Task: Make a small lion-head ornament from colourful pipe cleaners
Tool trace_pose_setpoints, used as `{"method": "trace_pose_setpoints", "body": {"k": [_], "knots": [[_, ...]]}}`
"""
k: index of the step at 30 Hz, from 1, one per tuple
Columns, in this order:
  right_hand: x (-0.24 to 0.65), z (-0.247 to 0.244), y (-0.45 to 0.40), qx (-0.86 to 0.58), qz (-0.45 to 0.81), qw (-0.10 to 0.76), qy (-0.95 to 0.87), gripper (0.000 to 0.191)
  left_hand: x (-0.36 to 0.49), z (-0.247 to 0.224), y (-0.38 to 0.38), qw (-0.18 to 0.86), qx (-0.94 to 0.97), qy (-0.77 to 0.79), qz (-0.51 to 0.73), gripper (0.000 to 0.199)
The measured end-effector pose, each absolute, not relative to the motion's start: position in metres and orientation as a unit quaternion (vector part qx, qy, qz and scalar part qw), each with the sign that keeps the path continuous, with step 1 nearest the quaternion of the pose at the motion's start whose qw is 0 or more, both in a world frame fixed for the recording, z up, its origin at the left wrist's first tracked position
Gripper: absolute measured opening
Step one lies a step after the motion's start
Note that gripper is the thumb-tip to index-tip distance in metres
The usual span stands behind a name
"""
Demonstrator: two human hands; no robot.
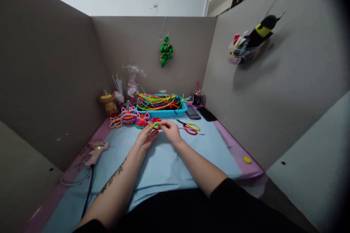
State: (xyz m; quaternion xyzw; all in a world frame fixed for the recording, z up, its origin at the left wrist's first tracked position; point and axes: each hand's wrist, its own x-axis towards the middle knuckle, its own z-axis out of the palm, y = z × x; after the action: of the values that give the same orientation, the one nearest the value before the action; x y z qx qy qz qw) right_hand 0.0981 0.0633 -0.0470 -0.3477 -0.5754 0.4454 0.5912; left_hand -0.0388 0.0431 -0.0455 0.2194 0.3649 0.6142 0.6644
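Both hands meet above the blue cloth in the middle of the table. My left hand (146,137) pinches the left end of a yellow pipe cleaner (155,126) between thumb and forefinger, its other fingers loosely bent. At the other end, my right hand (171,131) is closed on the same pipe cleaner, which curves in a wavy loop. A red piece (156,119) lies just behind it; whether they touch I cannot tell. Scissors (190,127) with red and yellow handles rest to the right of my right hand.
Behind the hands stands a blue tray (161,114) full of colourful pipe cleaners. Several fuzzy cat-eared pieces (129,115) sit to its left. A pink glue gun (97,153) with a cord lies left. A black phone (207,114), a drink cup (198,98) and a yellow disc (247,160) are right.
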Motion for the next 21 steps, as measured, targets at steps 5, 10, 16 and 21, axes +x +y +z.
{"method": "trace_pose_setpoints", "body": {"k": [5, 10, 16, 21], "knots": [[0.1016, -0.0434, 0.0614, -0.381, 0.384, 0.583, -0.606, 0.013, -0.0397, -0.0455, 0.0438, 0.651, 0.22, 0.381, 0.619, 0.026], [0.1075, -0.039, 0.0575, -0.389, 0.287, 0.588, -0.648, 0.019, -0.0387, -0.0411, 0.0413, 0.613, 0.23, 0.391, 0.647, 0.032], [0.1057, -0.0416, 0.0567, -0.365, 0.272, 0.568, -0.686, 0.018, -0.0366, -0.0399, 0.04, 0.598, 0.24, 0.395, 0.655, 0.039], [0.1074, -0.0445, 0.0597, -0.368, 0.249, 0.564, -0.696, 0.018, -0.0354, -0.0405, 0.0388, 0.6, 0.253, 0.395, 0.648, 0.044]]}}
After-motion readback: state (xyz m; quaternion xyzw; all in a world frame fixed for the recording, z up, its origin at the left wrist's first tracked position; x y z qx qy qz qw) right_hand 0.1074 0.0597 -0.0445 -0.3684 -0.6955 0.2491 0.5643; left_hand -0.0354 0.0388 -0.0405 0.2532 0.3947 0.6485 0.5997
